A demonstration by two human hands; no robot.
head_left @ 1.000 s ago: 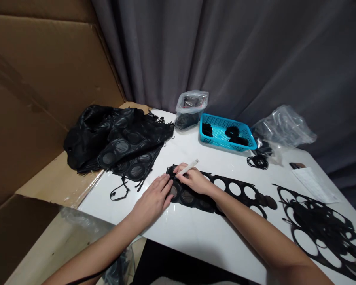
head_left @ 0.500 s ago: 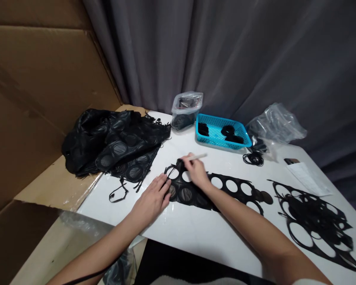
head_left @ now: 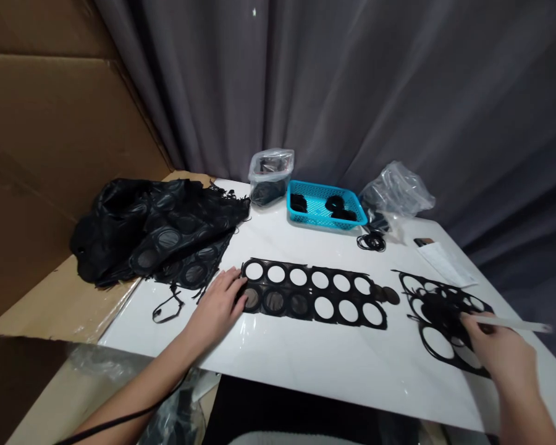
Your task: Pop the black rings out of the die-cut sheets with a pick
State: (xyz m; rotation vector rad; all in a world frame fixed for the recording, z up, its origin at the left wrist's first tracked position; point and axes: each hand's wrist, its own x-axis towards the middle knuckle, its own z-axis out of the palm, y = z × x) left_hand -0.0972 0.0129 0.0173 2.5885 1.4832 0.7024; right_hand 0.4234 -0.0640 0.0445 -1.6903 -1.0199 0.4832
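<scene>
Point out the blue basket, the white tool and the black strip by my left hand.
Blue basket (head_left: 324, 220): head view, on its front wall.
White tool (head_left: 514, 322): head view, on its shaft.
Black strip (head_left: 333, 295): head view, on material between holes.

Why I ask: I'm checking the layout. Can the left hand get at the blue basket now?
Probably yes: only white tabletop and flat black strip lie between the left hand and the open-topped blue basket.

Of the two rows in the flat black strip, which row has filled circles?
The near row: its three leftmost circles are filled dark, whereas all six in the far row show white tabletop.
</scene>
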